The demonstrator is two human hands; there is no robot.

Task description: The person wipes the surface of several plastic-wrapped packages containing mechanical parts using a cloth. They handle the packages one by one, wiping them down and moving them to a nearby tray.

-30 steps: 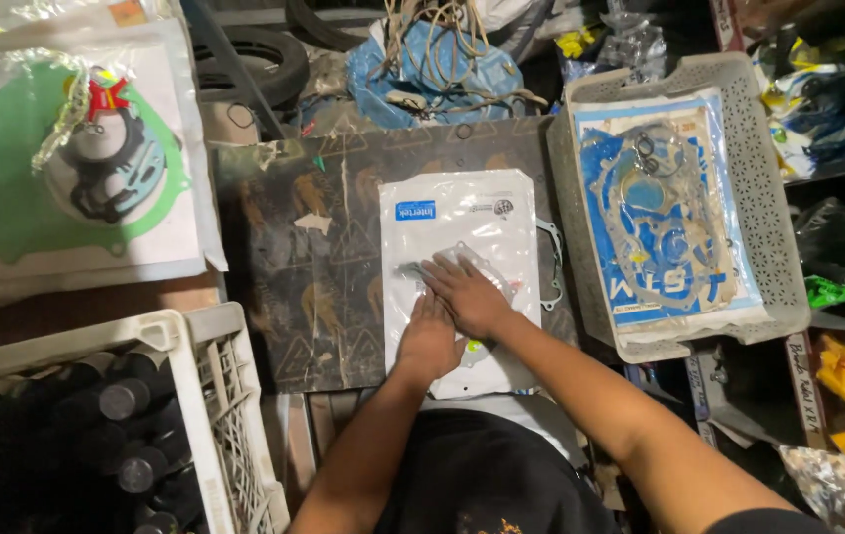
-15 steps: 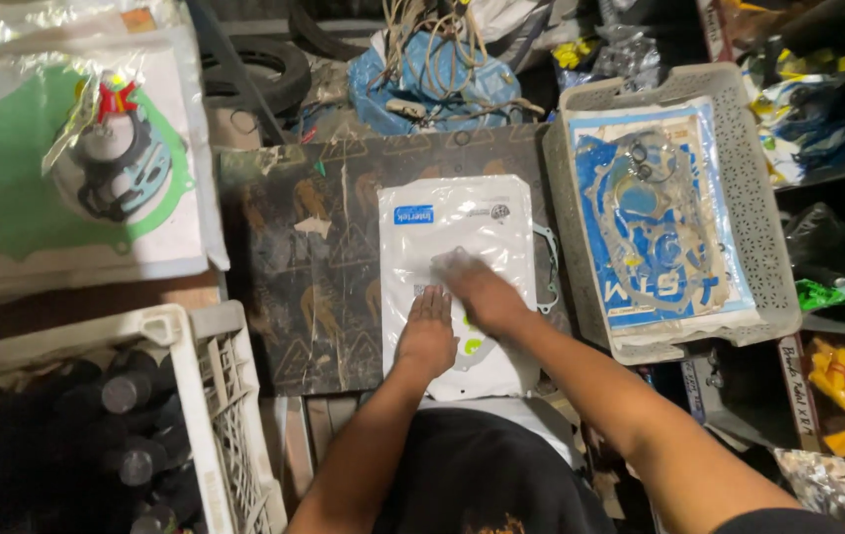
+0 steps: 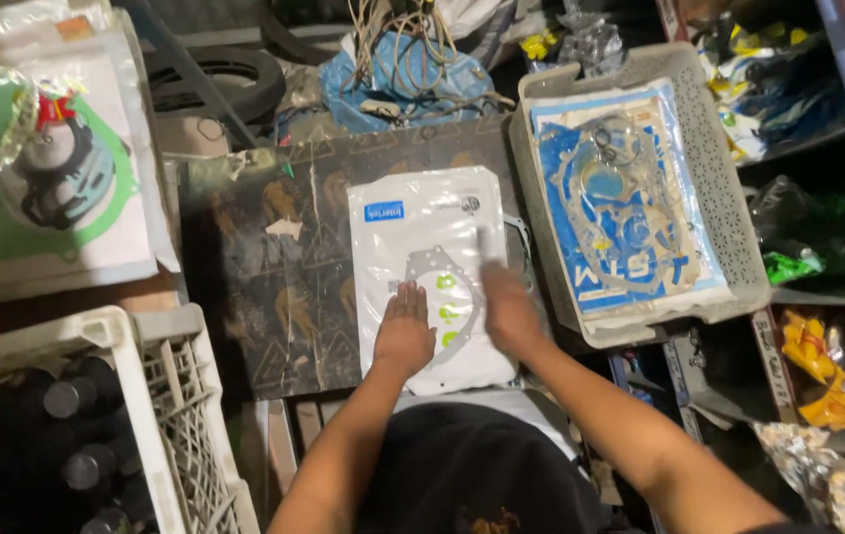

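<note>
A white plastic packet (image 3: 429,222) holding a flat metal gasket lies on a dark patterned board (image 3: 274,267). My left hand (image 3: 404,331) rests flat on the packet's lower left part, fingers together and pointing away from me. My right hand (image 3: 506,302) lies on the packet's right edge, blurred with motion, palm down. Neither hand grips anything. Green stickers on the packet show between the two hands.
A grey perforated tray (image 3: 719,168) at right holds a blue-printed gasket pack (image 3: 620,203). At lower left a white crate (image 3: 160,396) holds dark bottles. A green-and-white gasket pack (image 3: 46,178) lies at upper left. Cables and a blue bag (image 3: 412,69) sit behind the board. Shelves stand at right.
My right hand has slid from the packet's middle to its right edge. My left hand has stayed flat on the packet. The view has shifted slightly.
</note>
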